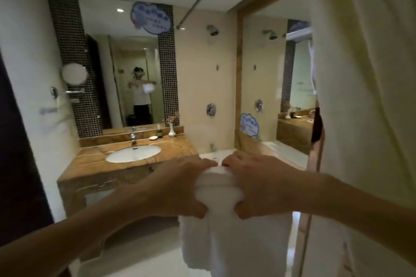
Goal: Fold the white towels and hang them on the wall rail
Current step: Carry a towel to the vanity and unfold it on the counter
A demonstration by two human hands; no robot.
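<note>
1. White towel (219,186), lower centre of the head view: top edge bunched, the rest hanging down.
2. Left hand (177,189) and right hand (258,184) both clamp it, fingers curled over.
3. Judged: folding is underway and hanging remains; I cannot make out the rail.
4. Blue cloud sticker (152,18), upper centre: writing too blurred to read.

A brown, veined stone tabletop (175,148) stands at the far left of the room. A white oval basin (133,153) is sunk into its middle, with a chrome faucet (133,138) rising just behind the basin. Along the raised far edge, to the right of the faucet, stand a small white soap dish (153,138), a dark bottle (159,134) and a slim white vase (172,130), close together in a row. Pale glossy floor (139,252) lies below.
</note>
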